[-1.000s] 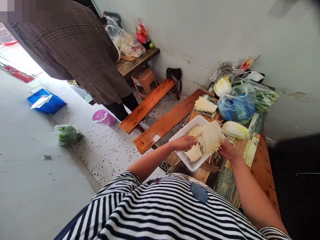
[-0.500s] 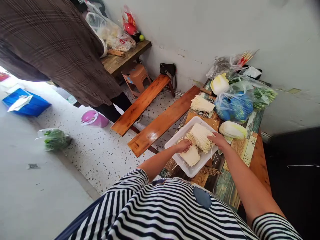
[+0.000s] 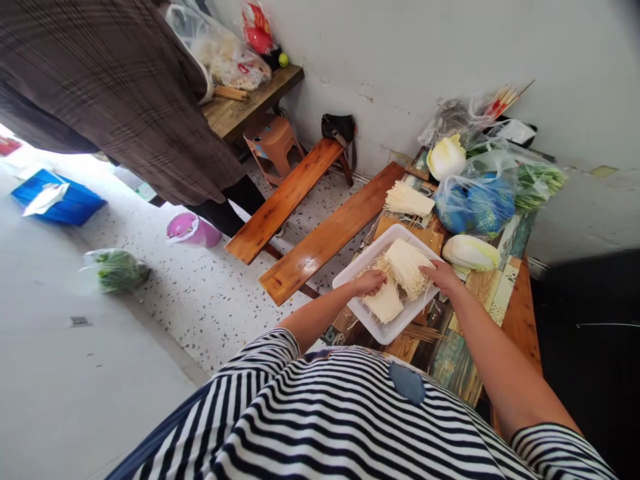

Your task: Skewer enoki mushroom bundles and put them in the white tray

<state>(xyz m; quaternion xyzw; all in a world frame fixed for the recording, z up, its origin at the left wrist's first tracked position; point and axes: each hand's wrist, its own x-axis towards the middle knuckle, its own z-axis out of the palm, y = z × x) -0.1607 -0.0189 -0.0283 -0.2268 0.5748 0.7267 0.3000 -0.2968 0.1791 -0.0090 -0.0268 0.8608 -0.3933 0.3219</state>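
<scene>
Pale bunches of enoki mushrooms (image 3: 407, 260) lie in a white plastic tray (image 3: 345, 275) on the patchwork wooden table. My left hand (image 3: 370, 283) is closed over the tray's left part, its fingers pinched on some enoki strands. At the tray's right side, my right hand (image 3: 442, 276) has its thumb and fingers closed on the tips of the upper bunch. Another enoki bunch (image 3: 409, 199) rests beyond the tray on a wooden board (image 3: 425, 231). Thin bamboo skewers (image 3: 423, 332) lie by the tray's near corner.
A Chinese cabbage (image 3: 471, 253), a cut cabbage head (image 3: 447, 157) and a bag with blue contents (image 3: 475, 203) sit right of the tray. Two wooden benches (image 3: 330, 233) stand left. A person in a brown plaid coat (image 3: 115, 100) stands near another table (image 3: 255, 110).
The whole view has shifted slightly. Both hands stay at nearly the same places on the enoki in the tray.
</scene>
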